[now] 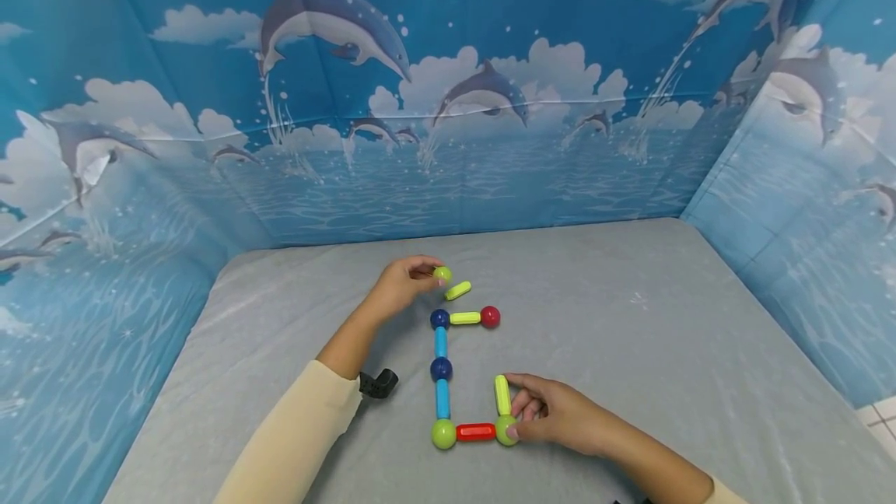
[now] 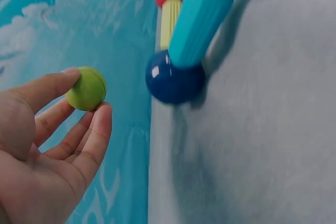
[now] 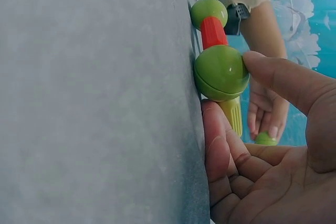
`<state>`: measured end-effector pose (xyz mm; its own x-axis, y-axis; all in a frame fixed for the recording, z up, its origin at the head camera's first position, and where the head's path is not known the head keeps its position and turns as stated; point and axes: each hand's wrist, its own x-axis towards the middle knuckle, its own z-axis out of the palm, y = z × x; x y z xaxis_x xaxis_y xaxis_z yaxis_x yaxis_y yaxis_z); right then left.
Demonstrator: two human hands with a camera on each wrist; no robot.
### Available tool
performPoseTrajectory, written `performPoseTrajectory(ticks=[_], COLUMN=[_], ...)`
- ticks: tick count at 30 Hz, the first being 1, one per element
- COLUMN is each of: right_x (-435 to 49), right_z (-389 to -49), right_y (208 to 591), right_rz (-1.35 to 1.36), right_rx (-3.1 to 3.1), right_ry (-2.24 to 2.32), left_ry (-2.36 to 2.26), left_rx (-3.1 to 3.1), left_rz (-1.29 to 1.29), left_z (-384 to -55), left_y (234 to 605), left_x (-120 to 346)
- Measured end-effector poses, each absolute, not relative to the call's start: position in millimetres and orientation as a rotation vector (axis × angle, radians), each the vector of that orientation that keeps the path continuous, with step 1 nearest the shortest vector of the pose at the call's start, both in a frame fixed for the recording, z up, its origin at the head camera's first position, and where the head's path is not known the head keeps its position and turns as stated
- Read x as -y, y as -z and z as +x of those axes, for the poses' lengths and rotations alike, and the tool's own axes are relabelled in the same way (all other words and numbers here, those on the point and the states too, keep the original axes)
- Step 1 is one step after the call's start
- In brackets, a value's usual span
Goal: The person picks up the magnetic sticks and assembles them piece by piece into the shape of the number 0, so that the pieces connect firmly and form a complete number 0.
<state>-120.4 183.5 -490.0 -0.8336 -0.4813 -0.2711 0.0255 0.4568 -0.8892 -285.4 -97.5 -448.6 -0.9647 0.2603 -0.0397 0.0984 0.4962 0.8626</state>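
Note:
In the head view my left hand (image 1: 408, 285) pinches a light-green ball (image 1: 442, 274) between thumb and fingertips, above the far part of the cloth. A loose yellow-green rod (image 1: 458, 290) lies beside that ball. My right hand (image 1: 560, 414) grips a green ball (image 1: 505, 432) at the near right corner of a joined ball-and-rod shape, its index finger at the far end of a yellow-green rod (image 1: 502, 393). A red rod (image 1: 476, 432) links this ball to another green ball (image 1: 444, 434). Blue rods (image 1: 442, 399) and dark-blue balls (image 1: 441, 369) form the left side.
At the shape's far end a yellow-green rod (image 1: 465, 318) leads to a red ball (image 1: 490, 316). Grey cloth (image 1: 630, 333) covers the surface. Dolphin-print curtains (image 1: 462, 177) stand behind and at both sides. A black wrist device (image 1: 379, 384) sits by the left forearm.

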Motion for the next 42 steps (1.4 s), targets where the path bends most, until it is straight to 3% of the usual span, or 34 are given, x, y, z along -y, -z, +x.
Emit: performPoseTrajectory(ticks=[17,42], right_x=[-184,-184], right_z=[-120,-121], right_y=[489,487], right_rz=[-0.385,-0.436], right_rx=[-2.227,-2.202], right_ry=[1.362,1.414], left_ry=[-1.344,-1.019], left_rx=[-2.364,-2.408], left_rz=[0.603,0.790], left_z=[-226,-212], left_y=[450,460], left_x=[71,49])
